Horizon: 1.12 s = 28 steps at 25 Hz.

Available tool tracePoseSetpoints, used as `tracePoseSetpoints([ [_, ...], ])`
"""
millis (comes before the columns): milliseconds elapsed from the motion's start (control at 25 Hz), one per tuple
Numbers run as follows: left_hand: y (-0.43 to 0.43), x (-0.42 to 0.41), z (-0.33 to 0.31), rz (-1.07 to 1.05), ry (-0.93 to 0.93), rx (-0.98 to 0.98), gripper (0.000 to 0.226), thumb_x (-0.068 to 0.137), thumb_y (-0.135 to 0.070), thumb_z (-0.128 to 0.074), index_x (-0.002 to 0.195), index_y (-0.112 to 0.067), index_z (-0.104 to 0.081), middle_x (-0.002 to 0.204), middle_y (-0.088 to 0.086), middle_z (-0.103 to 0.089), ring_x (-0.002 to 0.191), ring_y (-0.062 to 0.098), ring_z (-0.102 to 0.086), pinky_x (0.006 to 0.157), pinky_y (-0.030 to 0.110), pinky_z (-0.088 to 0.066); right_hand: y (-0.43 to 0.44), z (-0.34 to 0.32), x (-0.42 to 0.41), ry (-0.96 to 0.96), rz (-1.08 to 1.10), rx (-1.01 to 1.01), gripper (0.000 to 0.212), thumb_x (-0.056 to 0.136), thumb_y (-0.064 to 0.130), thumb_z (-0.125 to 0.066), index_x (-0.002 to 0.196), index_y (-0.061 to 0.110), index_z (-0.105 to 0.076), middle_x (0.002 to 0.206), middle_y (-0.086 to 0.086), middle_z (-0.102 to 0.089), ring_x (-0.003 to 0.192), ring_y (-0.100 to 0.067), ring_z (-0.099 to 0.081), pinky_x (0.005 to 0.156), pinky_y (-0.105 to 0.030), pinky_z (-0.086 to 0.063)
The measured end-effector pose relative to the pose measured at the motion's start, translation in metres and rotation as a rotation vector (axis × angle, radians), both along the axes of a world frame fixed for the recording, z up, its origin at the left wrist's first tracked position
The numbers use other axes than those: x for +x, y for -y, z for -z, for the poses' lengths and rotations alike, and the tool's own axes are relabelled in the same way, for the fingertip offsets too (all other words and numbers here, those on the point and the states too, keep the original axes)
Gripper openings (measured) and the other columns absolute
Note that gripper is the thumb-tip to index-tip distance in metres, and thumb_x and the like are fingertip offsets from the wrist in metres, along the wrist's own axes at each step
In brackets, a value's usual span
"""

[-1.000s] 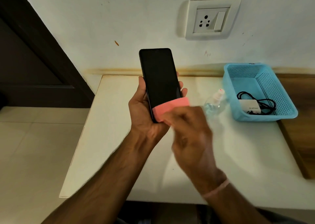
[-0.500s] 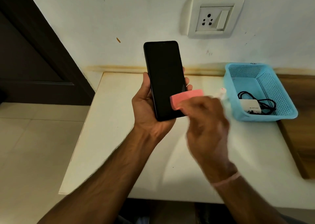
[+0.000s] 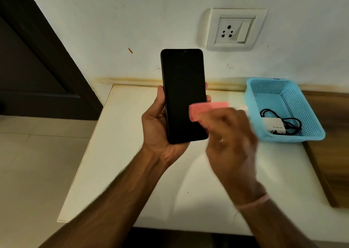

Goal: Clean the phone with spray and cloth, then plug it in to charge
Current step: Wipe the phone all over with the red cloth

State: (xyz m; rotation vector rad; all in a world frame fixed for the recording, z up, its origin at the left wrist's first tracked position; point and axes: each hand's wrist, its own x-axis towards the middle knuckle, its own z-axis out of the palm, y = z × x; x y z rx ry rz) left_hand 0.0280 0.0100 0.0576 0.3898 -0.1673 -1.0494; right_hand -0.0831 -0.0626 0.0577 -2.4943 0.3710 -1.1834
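Fingers (image 3: 208, 98) of the left hand (image 3: 156, 132) wrap the right edge of the phone (image 3: 184, 94), thumb on the left edge. Firm grip, phone upright, dark screen to camera, held above the white table (image 3: 122, 153). Motion-blurred right hand (image 3: 230, 140): fingers curled, pinching the pink cloth (image 3: 205, 109) against the screen's lower right. To its right on the table, a blue basket (image 3: 290, 139) with a white charger (image 3: 273, 125) and black cable (image 3: 290, 120). Wall socket (image 3: 229, 31) above.
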Motion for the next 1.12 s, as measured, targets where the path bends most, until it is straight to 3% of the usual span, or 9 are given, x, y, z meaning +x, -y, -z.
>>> tracePoseSetpoints([
  [160, 0.000, 0.000, -0.002, 0.043, 0.043, 0.024, 0.080, 0.100, -0.061, -0.034, 0.155, -0.003, -0.029, 0.142, 0.019, -0.046, 0.118, 0.030, -0.050, 0.107, 0.040, -0.040, -0.025, 0.001, -0.004, -0.006, -0.108, 0.039, 0.025, 0.081, -0.004, -0.070, 0.104, 0.005, -0.075, 0.101, -0.011, -0.069, 0.091, -0.023, -0.065, 0.084, -0.031, -0.056],
  [320, 0.000, 0.000, 0.000, -0.014, -0.022, 0.002, 0.075, 0.099, -0.055, -0.044, 0.153, -0.004, -0.035, 0.146, 0.019, -0.044, 0.129, 0.034, -0.044, 0.118, 0.045, -0.028, -0.005, -0.009, 0.003, -0.001, 0.004, 0.108, 0.019, 0.087, 0.003, -0.068, 0.105, 0.005, -0.074, 0.098, -0.010, -0.069, 0.085, -0.020, -0.067, 0.085, -0.009, -0.048],
  [440, 0.002, -0.004, -0.004, 0.048, 0.037, 0.027, 0.082, 0.097, -0.060, -0.039, 0.152, 0.000, -0.033, 0.135, 0.016, -0.048, 0.118, 0.029, -0.049, 0.109, 0.038, -0.038, -0.029, -0.004, 0.002, -0.024, -0.059, 0.087, 0.022, 0.088, 0.014, -0.068, 0.107, 0.005, -0.074, 0.100, -0.010, -0.071, 0.089, -0.013, -0.067, 0.085, -0.017, -0.054],
  [600, 0.004, -0.006, -0.002, -0.007, -0.028, 0.003, 0.077, 0.099, -0.056, -0.042, 0.155, -0.004, -0.031, 0.149, 0.018, -0.041, 0.127, 0.032, -0.044, 0.112, 0.041, -0.034, -0.005, -0.014, 0.005, 0.041, 0.061, 0.111, 0.017, 0.086, 0.011, -0.071, 0.101, 0.006, -0.076, 0.092, -0.008, -0.070, 0.078, -0.003, -0.056, 0.079, -0.003, -0.045],
  [720, 0.008, -0.010, -0.003, 0.095, 0.063, 0.028, 0.083, 0.097, -0.062, -0.034, 0.154, -0.001, -0.027, 0.131, 0.015, -0.047, 0.115, 0.026, -0.049, 0.103, 0.035, -0.040, -0.027, -0.008, 0.002, -0.010, -0.045, 0.113, 0.021, 0.088, 0.015, -0.069, 0.106, 0.006, -0.075, 0.097, -0.008, -0.070, 0.085, -0.004, -0.060, 0.086, -0.007, -0.046],
  [840, 0.010, -0.013, 0.003, 0.030, -0.038, 0.015, 0.075, 0.096, -0.055, -0.048, 0.152, -0.005, -0.038, 0.138, 0.018, -0.050, 0.123, 0.032, -0.048, 0.113, 0.042, -0.036, -0.003, -0.020, 0.006, -0.007, 0.040, 0.123, 0.015, 0.086, 0.013, -0.071, 0.100, 0.011, -0.077, 0.090, -0.007, -0.069, 0.075, -0.009, -0.060, 0.079, 0.005, -0.032],
  [920, 0.011, -0.013, 0.005, 0.022, -0.030, 0.029, 0.074, 0.096, -0.055, -0.048, 0.150, -0.005, -0.041, 0.142, 0.020, -0.048, 0.125, 0.033, -0.047, 0.114, 0.045, -0.034, 0.000, -0.021, 0.007, 0.008, 0.101, 0.135, 0.015, 0.084, 0.007, -0.072, 0.098, 0.010, -0.077, 0.090, -0.004, -0.068, 0.073, -0.010, -0.060, 0.078, 0.004, -0.032],
  [1040, 0.012, -0.016, -0.001, 0.099, 0.069, 0.039, 0.074, 0.099, -0.060, -0.031, 0.146, -0.003, -0.036, 0.129, 0.015, -0.047, 0.117, 0.027, -0.046, 0.102, 0.036, -0.039, -0.021, -0.015, 0.005, -0.045, -0.134, 0.189, 0.024, 0.081, -0.001, -0.066, 0.102, 0.008, -0.074, 0.101, -0.002, -0.066, 0.088, -0.013, -0.061, 0.083, -0.009, -0.041],
  [1120, 0.010, -0.013, 0.002, 0.028, 0.005, 0.043, 0.069, 0.100, -0.056, -0.040, 0.146, -0.004, -0.041, 0.132, 0.015, -0.051, 0.120, 0.029, -0.050, 0.107, 0.039, -0.042, -0.003, -0.024, 0.007, -0.038, -0.035, 0.164, 0.019, 0.086, 0.003, -0.069, 0.102, 0.010, -0.075, 0.096, -0.007, -0.069, 0.079, -0.011, -0.060, 0.080, -0.004, -0.039],
])
